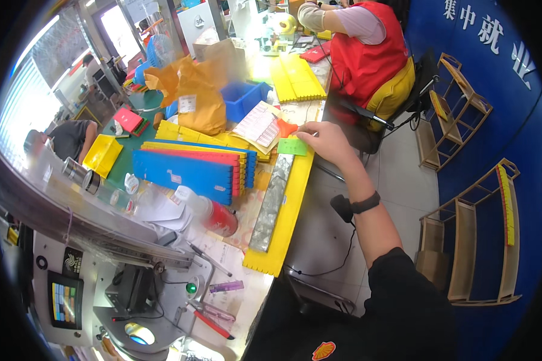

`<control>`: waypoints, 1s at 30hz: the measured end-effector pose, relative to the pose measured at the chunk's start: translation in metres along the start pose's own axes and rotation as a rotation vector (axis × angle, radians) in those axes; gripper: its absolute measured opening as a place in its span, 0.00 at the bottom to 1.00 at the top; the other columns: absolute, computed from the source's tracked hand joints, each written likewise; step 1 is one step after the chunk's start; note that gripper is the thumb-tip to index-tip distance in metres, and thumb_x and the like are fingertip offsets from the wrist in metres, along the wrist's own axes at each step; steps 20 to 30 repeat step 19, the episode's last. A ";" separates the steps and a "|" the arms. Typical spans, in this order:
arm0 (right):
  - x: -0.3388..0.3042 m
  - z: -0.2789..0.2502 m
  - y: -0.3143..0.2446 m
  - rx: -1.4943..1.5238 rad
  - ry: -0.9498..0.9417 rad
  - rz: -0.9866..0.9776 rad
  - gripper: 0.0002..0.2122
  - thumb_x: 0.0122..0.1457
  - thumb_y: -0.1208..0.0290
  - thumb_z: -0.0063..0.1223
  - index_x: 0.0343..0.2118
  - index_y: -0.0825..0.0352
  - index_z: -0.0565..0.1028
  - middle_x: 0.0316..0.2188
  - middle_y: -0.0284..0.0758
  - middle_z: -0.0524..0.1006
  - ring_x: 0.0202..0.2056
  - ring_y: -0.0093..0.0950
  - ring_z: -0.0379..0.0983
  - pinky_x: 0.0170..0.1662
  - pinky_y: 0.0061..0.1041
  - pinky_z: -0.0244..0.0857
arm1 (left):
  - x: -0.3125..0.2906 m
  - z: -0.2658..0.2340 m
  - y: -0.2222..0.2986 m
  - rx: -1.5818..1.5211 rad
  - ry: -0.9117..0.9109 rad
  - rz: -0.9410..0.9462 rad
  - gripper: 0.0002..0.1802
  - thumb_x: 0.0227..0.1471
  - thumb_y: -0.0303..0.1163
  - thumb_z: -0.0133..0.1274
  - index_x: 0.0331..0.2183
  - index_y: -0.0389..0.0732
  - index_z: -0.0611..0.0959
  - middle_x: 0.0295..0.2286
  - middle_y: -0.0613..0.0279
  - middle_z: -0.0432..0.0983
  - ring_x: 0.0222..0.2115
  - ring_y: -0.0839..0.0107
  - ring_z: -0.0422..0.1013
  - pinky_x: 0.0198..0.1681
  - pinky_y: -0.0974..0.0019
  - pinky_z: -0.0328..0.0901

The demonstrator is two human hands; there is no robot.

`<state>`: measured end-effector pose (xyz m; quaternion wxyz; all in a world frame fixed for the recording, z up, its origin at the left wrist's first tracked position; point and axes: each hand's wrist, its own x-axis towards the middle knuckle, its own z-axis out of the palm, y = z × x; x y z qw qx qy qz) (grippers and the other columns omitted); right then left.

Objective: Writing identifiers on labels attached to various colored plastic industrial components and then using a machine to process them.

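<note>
My right hand (327,143) reaches over the far end of a long yellow board (288,225) with notched edges. Its fingertips are drawn together at the corner of a small green card (292,147), beside an orange piece (287,128); what they pinch, if anything, is too small to make out. On the yellow board lies a long silver-grey strip (271,207) with a mottled surface, and the green card sits at its far end. A black band (365,203) with a black box is round my right wrist. My left hand is out of view.
Stacked blue notched boards (180,174) with red and yellow ones lie left, by a red-labelled bottle (220,218). Beyond are papers (258,126), an orange bag (200,99) and a blue bin (244,101). Red-handled pliers (211,322) lie near. A person in red (367,54) sits far right.
</note>
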<state>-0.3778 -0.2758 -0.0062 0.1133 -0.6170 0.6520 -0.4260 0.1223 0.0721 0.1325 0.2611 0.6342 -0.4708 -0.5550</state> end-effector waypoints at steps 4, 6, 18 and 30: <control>-0.005 -0.002 -0.019 0.017 0.034 0.062 0.14 0.63 0.61 0.65 0.43 0.66 0.87 0.34 0.50 0.85 0.40 0.47 0.85 0.48 0.40 0.77 | -0.015 -0.004 -0.008 -0.045 0.025 0.006 0.15 0.74 0.25 0.49 0.55 0.32 0.83 0.46 0.60 0.78 0.42 0.72 0.71 0.50 0.68 0.66; -0.011 -0.005 -0.022 -0.017 0.234 -0.049 0.14 0.64 0.61 0.64 0.43 0.67 0.87 0.35 0.51 0.86 0.40 0.48 0.85 0.48 0.40 0.77 | -0.023 -0.004 -0.009 -0.045 0.036 0.004 0.15 0.74 0.26 0.48 0.55 0.32 0.83 0.45 0.60 0.78 0.42 0.73 0.71 0.50 0.68 0.66; -0.086 -0.057 -0.115 0.229 0.290 0.005 0.12 0.72 0.64 0.58 0.44 0.69 0.85 0.23 0.35 0.80 0.27 0.20 0.79 0.35 0.26 0.71 | -0.082 -0.028 -0.055 -0.118 0.148 0.176 0.16 0.73 0.25 0.50 0.58 0.30 0.82 0.41 0.60 0.80 0.39 0.72 0.74 0.46 0.66 0.69; -0.093 -0.053 -0.125 0.239 0.272 -0.008 0.12 0.72 0.64 0.58 0.44 0.69 0.85 0.23 0.35 0.80 0.27 0.20 0.79 0.35 0.26 0.71 | -0.093 -0.028 -0.061 -0.128 0.170 0.172 0.16 0.73 0.25 0.50 0.58 0.30 0.82 0.41 0.60 0.80 0.39 0.72 0.74 0.46 0.66 0.69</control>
